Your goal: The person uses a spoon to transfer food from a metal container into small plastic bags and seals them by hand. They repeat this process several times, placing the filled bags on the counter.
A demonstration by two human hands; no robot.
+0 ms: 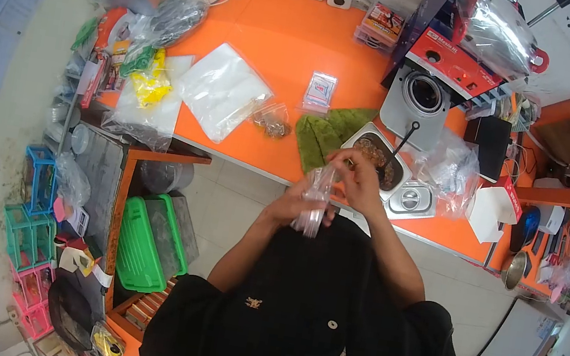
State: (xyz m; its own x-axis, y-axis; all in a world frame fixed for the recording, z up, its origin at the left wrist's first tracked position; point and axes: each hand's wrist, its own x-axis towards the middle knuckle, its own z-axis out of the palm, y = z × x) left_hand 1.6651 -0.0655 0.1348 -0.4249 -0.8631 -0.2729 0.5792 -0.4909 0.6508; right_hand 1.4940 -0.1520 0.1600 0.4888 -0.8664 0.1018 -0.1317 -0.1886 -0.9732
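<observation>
Around the steel pan (405, 175) of brown pieces, things crowd in: a green cloth (329, 136) just beside it on the left, a lidded steel container (412, 200) near its right corner, and a crumpled clear bag (450, 163) farther right. A dark-handled utensil (408, 136) leans out of the pan, and a grey appliance (416, 102) stands behind it. Well left of the pan lies a stack of clear sheets (224, 90). The orange bench (285, 36) carries all these; pale floor tiles (223, 191) show below. In front of the pan's left corner, the left hand (288, 205) grips a clear plastic packet (315, 194); the right hand (359, 179) has bent fingers at its upper end, whether pinching I cannot tell.
</observation>
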